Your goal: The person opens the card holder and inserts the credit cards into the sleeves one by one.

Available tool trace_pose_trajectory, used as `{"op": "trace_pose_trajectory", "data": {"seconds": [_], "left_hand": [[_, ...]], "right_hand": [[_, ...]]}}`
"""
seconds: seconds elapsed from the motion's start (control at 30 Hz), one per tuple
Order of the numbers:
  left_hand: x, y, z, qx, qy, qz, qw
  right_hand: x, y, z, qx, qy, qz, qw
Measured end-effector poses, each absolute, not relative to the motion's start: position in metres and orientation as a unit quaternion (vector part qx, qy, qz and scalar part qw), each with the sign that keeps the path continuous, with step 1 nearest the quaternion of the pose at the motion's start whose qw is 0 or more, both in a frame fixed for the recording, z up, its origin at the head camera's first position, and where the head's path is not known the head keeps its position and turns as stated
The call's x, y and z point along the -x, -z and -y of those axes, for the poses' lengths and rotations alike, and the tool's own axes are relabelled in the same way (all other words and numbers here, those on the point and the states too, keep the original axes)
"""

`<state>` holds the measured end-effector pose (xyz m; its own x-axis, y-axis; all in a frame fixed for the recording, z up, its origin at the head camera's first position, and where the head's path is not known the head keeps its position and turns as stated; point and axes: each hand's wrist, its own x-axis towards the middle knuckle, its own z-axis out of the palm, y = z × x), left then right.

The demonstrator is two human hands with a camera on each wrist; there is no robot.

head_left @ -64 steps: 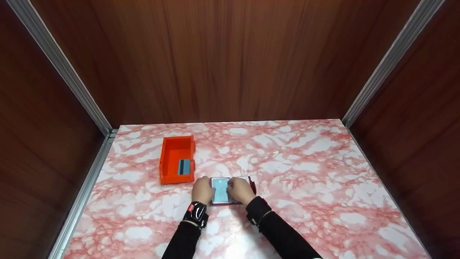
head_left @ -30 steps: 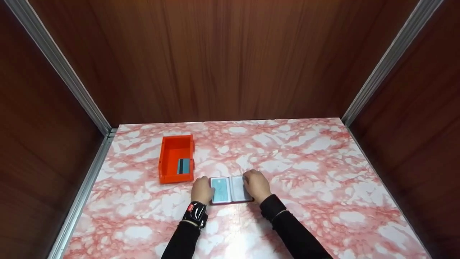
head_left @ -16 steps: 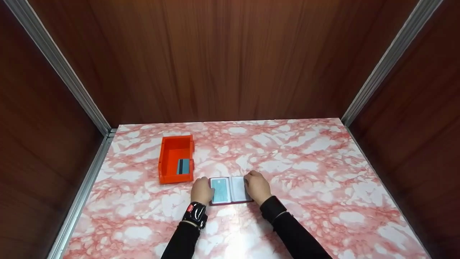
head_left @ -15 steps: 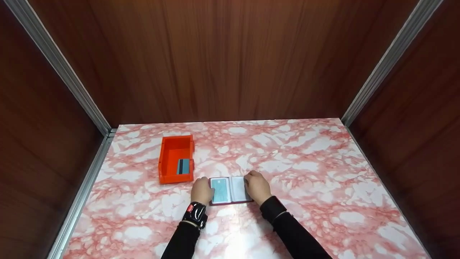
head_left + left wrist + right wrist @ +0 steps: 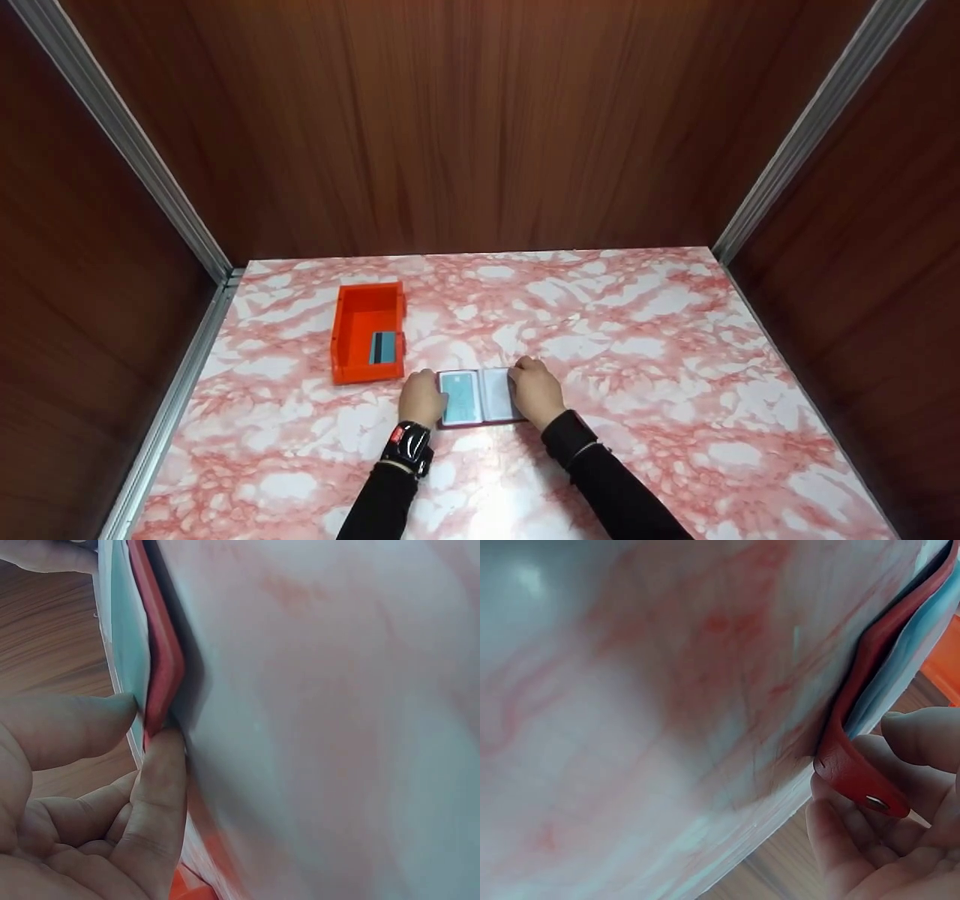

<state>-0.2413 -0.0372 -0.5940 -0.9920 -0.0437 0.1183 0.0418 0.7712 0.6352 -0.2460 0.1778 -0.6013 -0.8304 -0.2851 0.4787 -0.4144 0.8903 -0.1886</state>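
A red card holder (image 5: 481, 424) lies spread open on the table, clear sleeves inside. Its left sleeve holds a light-blue card (image 5: 460, 397); the right sleeve (image 5: 498, 394) looks whitish. My left hand (image 5: 421, 399) pinches the left edge, thumb on top and index finger beneath, as the left wrist view shows. At the right edge, my right hand (image 5: 538, 393) holds the cover between thumb and fingers. In the right wrist view, the holder's red strap (image 5: 866, 784) with a metal snap lies across these fingers. Parts of the right sleeve are hidden by this hand.
An orange bin (image 5: 367, 373) stands to the left, behind my left hand. Inside it is a blue card (image 5: 383, 348) with a dark stripe, against the right side. Brown wood-look panels (image 5: 465, 135) enclose the marbled pink-white table (image 5: 637, 360) at the back and sides.
Since the earliest frame, my right hand has moved right from the holder's middle to its right edge, uncovering the whitish right sleeve. Over the last half second almost nothing moves.
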Motion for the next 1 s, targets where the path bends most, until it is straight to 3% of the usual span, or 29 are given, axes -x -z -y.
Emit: {"op": "trace_pose_trajectory", "data": {"seconds": [1.0], "left_hand": [[0.243,0.594,0.038,-0.006,0.345,0.937,0.047]], "right_hand": [[0.244,0.598,-0.158,-0.245,-0.140,0.940,0.193]]}}
